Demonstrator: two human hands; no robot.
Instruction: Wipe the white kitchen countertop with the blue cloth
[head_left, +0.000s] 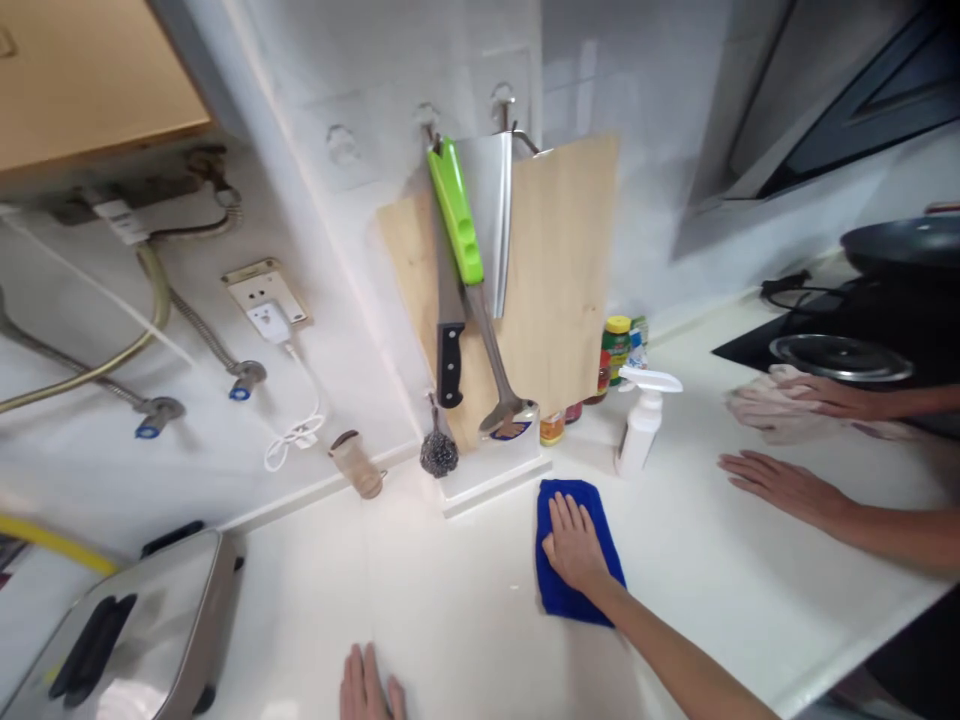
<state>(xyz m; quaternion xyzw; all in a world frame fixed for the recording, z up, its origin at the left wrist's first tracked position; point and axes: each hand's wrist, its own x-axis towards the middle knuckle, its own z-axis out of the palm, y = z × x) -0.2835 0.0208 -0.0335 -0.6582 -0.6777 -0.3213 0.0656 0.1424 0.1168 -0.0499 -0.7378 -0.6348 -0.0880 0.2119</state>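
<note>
My right hand (579, 548) lies palm down on a folded blue cloth (559, 595), fingers stretched out and pressing it against the white countertop (442, 600). At the bottom edge, my left hand (369, 688) rests flat on the same counter with its fingers extended and nothing in it; its lower part is cut off by the frame. A white spray bottle (639, 430) stands upright just beyond the cloth, to the right.
A co-worker's hand (787, 490) rests flat on the right; their other hand presses a pale cloth (772, 405). A wooden board (562, 270), knife (450, 365) and ladle (491, 350) hang behind. A silver appliance (165, 620) stands left, a pan lid (840, 357) right.
</note>
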